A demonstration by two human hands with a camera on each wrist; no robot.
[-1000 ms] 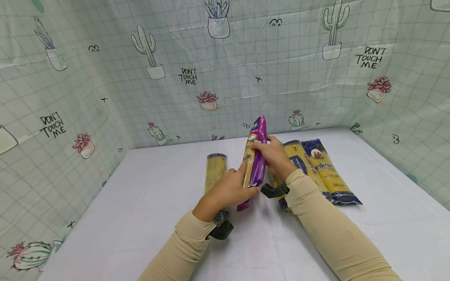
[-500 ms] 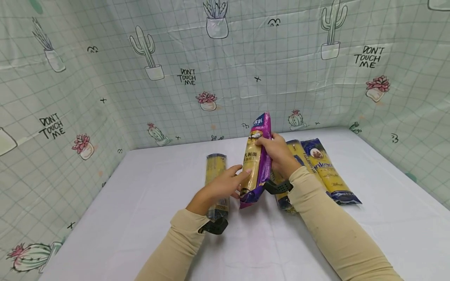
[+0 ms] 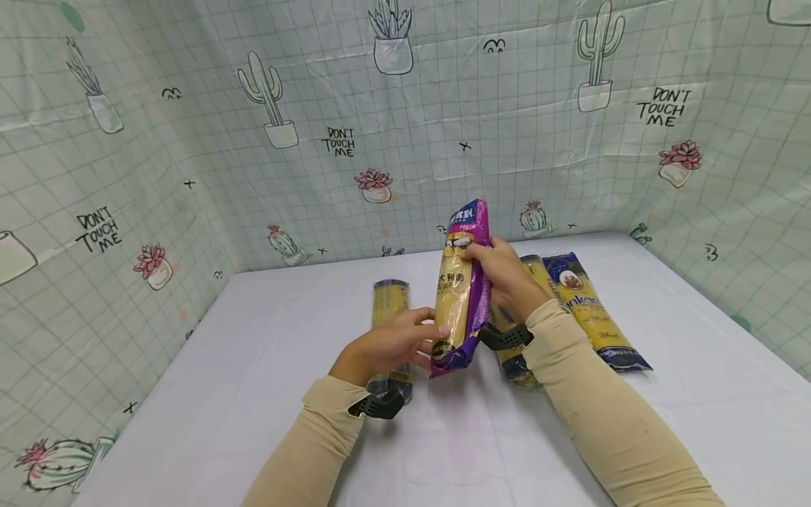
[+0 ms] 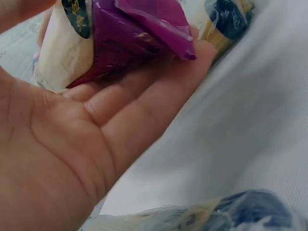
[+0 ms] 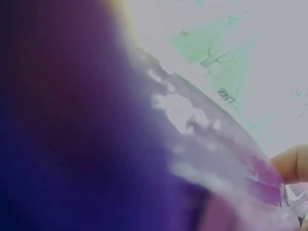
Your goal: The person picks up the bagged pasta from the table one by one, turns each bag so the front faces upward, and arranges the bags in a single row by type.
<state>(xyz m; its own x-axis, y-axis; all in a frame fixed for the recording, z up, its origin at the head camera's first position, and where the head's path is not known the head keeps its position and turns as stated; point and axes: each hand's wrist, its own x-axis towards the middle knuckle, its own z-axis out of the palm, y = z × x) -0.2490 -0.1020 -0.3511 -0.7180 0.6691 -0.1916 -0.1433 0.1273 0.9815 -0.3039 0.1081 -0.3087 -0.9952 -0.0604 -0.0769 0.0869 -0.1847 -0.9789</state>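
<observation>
Since the earlier frame, the purple pasta pack has turned its clear front more towards you, and your left hand has shifted from gripping its lower end to a looser place beside it.

Leftmost, a yellow-and-blue pack lies on the table, partly hidden behind your left hand; its wrapper shows yellow contents.

Your left hand's fingers are fairly straight, spread under and behind the purple pack's lower end, with the thumb apart from them on the front side.

The purple pack is raised, tilted between your hands. Its window shows pale contents, likely dry pasta. Expect modest weight, a stiff core inside slick, crinkly film, and strands that could snap if bent; hold it round the filled body, since the loose end flaps would give.

Your right hand is clamped on its upper right edge, thumb in front.

Beyond your right wrist are more yellow packaging, partly covered by your arm, and another yellow-and-blue pack, lying flat, apparently full.
</observation>
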